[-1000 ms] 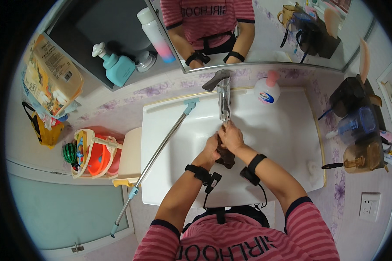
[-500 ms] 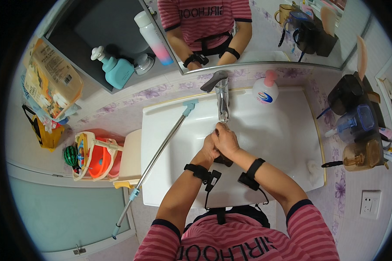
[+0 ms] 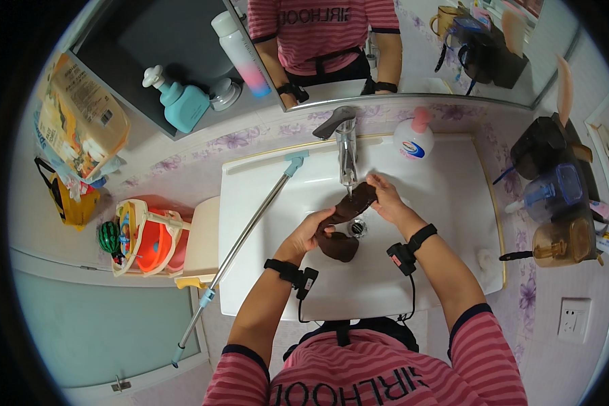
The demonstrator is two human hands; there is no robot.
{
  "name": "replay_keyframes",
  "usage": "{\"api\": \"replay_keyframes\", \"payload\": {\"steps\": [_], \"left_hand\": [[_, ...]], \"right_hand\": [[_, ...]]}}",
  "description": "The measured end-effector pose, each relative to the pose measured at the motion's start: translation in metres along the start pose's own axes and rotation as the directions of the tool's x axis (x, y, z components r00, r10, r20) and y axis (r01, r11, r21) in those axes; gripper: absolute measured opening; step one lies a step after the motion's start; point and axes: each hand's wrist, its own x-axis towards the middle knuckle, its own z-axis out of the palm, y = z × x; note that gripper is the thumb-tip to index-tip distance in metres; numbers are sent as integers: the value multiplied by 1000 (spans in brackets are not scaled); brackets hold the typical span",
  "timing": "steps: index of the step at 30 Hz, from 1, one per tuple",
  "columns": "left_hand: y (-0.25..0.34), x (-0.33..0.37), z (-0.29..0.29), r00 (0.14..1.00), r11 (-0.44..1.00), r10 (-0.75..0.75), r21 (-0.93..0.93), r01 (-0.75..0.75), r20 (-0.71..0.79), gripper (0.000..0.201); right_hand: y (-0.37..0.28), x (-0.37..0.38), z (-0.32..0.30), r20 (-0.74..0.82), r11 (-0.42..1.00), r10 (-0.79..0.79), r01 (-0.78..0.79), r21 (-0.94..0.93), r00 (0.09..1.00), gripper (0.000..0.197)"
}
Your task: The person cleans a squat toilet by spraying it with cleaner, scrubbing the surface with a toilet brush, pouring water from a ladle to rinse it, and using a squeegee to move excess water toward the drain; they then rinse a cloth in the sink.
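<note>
A dark brown sock-like cloth is stretched out over the white sink, under the spout of the faucet. My left hand grips it at the left, where a loose end droops below the fingers. At its upper right end, my right hand pinches the edge between thumb and fingers. A thin trickle of water seems to fall from the spout onto the cloth. Just beneath, the metal drain shows partly.
Behind the basin stands a white pump bottle with a pink top. A long-handled squeegee leans across the left rim. Cups hang on the right wall, and a mirror spans the back.
My hands were pressed together around the brown cloth under the faucet. Now they have moved apart, and the cloth is spread between them with one end hanging.
</note>
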Motion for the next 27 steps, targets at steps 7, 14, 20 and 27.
{"api": "replay_keyframes", "payload": {"steps": [7,14,20,27], "left_hand": [[-8,6,-5,968,945,250,222,-242,-11,30],[-4,10,-13,993,996,93,-5,-94,-78,28],[-12,24,-18,995,994,102,-38,-102,11,31],[-34,43,-16,996,905,68,-417,-85,-56,36]], "right_hand": [[-10,-8,-17,343,852,90,-251,460,935,15],[4,-12,2,201,998,-58,54,27,978,18],[8,13,3,-226,862,-390,269,-429,893,34],[27,-58,77,251,366,-613,551,-750,749,34]]}}
